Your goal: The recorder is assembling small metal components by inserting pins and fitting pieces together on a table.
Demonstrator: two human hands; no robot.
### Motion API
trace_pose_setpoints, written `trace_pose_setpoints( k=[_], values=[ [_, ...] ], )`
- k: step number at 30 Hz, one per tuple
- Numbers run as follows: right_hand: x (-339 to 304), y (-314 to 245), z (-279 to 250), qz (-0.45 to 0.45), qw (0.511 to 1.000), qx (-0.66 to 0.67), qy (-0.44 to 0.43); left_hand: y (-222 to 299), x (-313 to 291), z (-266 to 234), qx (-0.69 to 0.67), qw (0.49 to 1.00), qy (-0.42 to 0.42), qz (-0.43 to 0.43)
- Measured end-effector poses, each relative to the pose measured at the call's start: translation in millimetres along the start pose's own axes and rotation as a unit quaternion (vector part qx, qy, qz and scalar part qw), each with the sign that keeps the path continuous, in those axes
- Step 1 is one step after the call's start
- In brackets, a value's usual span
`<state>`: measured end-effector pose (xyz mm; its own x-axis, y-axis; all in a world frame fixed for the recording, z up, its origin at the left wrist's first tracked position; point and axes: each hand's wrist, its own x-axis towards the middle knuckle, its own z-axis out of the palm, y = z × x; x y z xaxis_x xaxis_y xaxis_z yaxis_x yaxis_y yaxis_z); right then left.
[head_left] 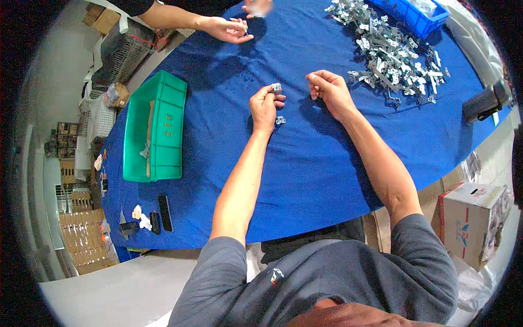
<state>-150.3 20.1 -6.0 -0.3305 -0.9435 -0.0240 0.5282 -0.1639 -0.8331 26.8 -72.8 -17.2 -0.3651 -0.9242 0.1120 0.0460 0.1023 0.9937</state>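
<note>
My left hand (263, 109) is over the middle of the blue cloth, its thumb and fingers closed on a small silvery metal bracket (277, 88). A second small metal piece (280, 120) lies on the cloth just beside that wrist. To the right, apart from the left hand, my right hand (330, 91) is closed with thumb and fingertips pinched together. Whatever it may hold is too small to make out. Nearest to it is a wide heap of loose metal brackets (389, 60) spread over the far right of the table.
A green plastic crate (172, 128) stands at the left, with a phone (165, 213) and small dark items near it. Behind the heap is a blue bin (417, 20). Across the table a co-worker's hands (226, 30) work. A dark cylinder (486, 101) lies at the right edge.
</note>
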Motion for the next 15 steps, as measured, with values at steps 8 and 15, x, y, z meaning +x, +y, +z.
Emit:
trace_pose_setpoints(
  k=[8,15],
  values=[
    [-0.4,-2.3,1.3,0.001,1.000,-0.020,0.010,2.5,-0.1,0.1,0.015,1.000,0.000,0.004],
    [-1.1,-2.3,1.5,0.004,1.000,-0.016,0.007,2.1,-0.9,0.0,0.009,1.000,0.000,0.005]
  ],
)
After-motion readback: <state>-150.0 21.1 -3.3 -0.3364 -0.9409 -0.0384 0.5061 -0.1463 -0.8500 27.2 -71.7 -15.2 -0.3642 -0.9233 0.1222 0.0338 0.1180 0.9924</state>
